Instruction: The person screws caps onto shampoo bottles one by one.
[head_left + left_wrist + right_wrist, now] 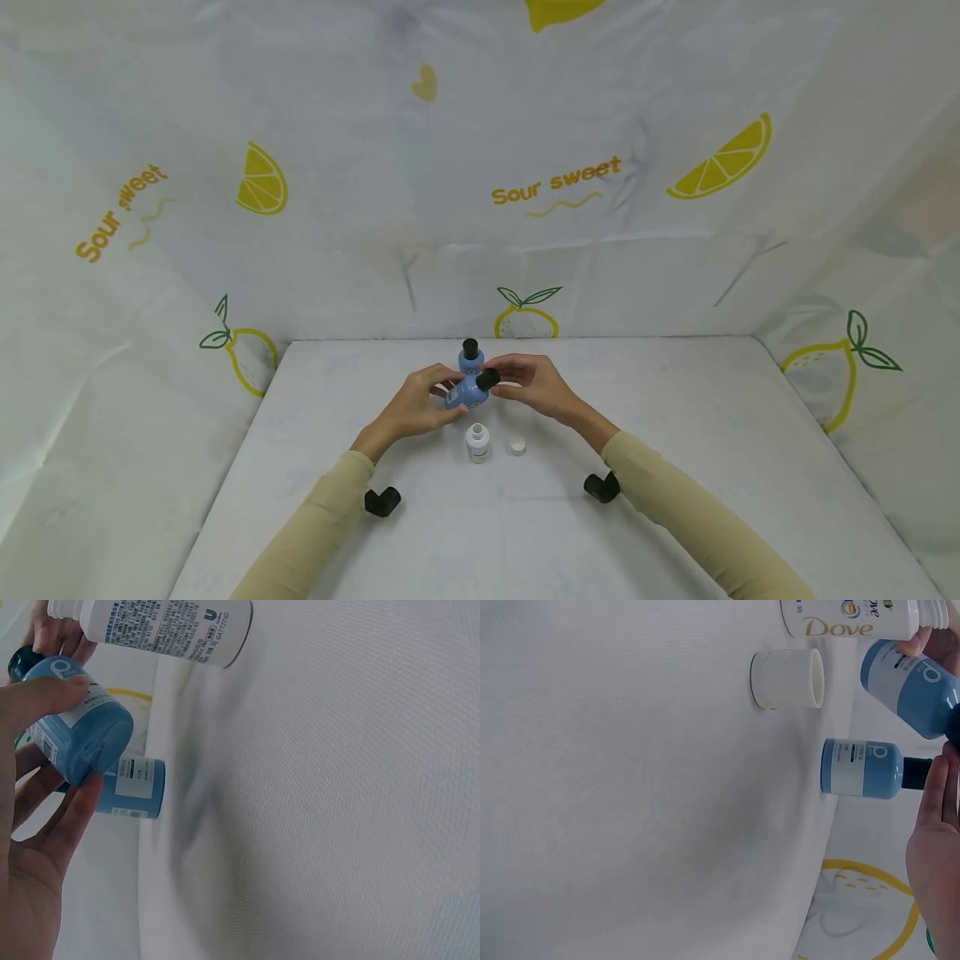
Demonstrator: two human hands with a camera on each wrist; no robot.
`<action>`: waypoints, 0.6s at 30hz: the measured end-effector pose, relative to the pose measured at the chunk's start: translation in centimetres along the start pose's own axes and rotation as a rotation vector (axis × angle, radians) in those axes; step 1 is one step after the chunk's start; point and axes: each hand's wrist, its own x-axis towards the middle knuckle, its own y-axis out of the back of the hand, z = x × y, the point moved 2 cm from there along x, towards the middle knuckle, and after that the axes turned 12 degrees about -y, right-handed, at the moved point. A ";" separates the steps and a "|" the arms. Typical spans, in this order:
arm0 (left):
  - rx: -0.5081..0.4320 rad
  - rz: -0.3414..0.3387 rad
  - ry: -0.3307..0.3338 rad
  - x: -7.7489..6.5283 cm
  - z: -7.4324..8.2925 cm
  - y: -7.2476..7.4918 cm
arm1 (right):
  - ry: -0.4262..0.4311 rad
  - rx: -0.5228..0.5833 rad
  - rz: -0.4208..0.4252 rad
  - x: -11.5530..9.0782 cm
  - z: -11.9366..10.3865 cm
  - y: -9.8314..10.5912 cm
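My left hand (423, 404) grips a small blue bottle (97, 735), thumb on one side and fingers on the other. The bottle leans to the right, its black cap (487, 380) uppermost. Around that cap are the thumb and fingers of my right hand (536, 387), with straight fingertips right at it in the right wrist view. Just behind, a second blue bottle (862, 769) with its own black cap stands upright on the table. Nearer to me is a white Dove bottle (477, 444), uncapped and upright. To its right lies a white screw cap (517, 447), hollow side up.
A white-covered table (675, 483) carries everything. A white sheet printed with lemons (375, 167) hangs behind it and at both sides. Black wrist-worn pieces (383, 502) stick out at both sleeves, over the table.
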 end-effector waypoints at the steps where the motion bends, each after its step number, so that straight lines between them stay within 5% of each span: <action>1: -0.001 -0.001 0.001 0.0 0.0 0.0 | -0.002 -0.001 0.006 0.0 0.0 0.0; 18: -0.005 -0.012 0.012 0.0 0.2 0.0 | -0.052 -0.059 0.072 0.2 0.0 -0.2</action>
